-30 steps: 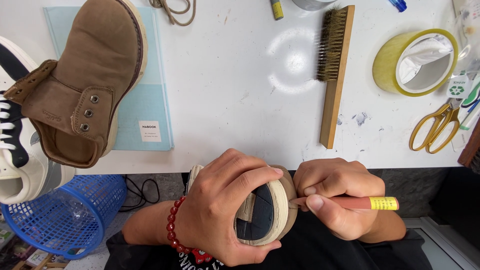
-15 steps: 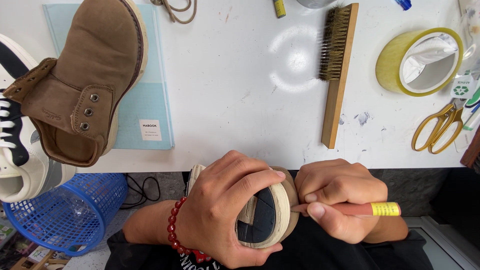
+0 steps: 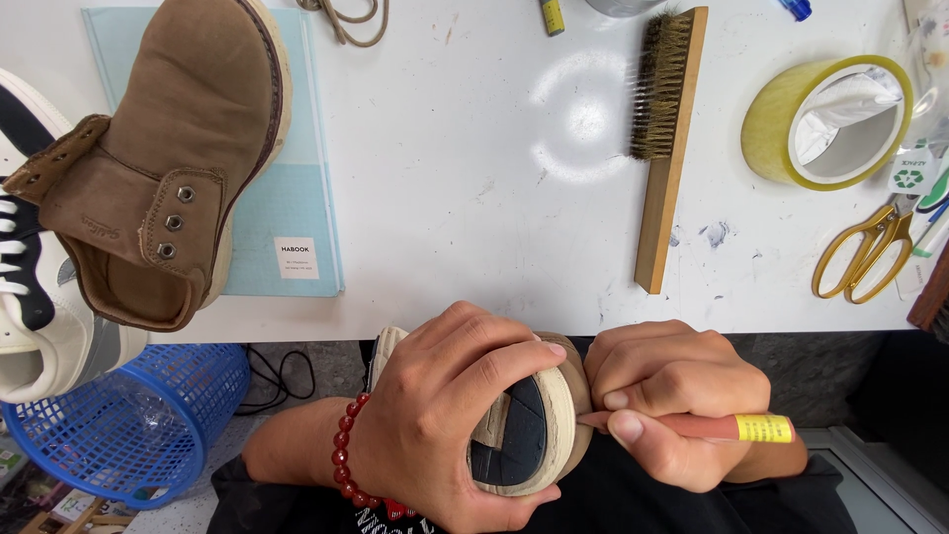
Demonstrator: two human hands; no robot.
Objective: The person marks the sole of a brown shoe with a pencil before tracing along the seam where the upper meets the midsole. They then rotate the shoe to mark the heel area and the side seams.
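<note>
My left hand [image 3: 450, 415], with a red bead bracelet on the wrist, grips a brown shoe [image 3: 534, 430] held sole-up below the table edge; its cream rim and dark tread show. My right hand [image 3: 677, 396] holds a thin reddish tool with a yellow label [image 3: 746, 427], whose tip touches the toe edge of the sole. The matching brown suede shoe [image 3: 168, 178] lies on its side on the white table at the left.
A pale blue mat [image 3: 297, 213] lies under the suede shoe. A wooden brass-bristle brush [image 3: 667, 138], a yellow tape roll [image 3: 825, 124] and gold-handled scissors [image 3: 870, 252] lie to the right. A white and black sneaker [image 3: 30, 297] and a blue basket [image 3: 129, 420] sit at the left.
Hardly anything has moved; both hands keep their grip and the tool stays at the sole's edge.
</note>
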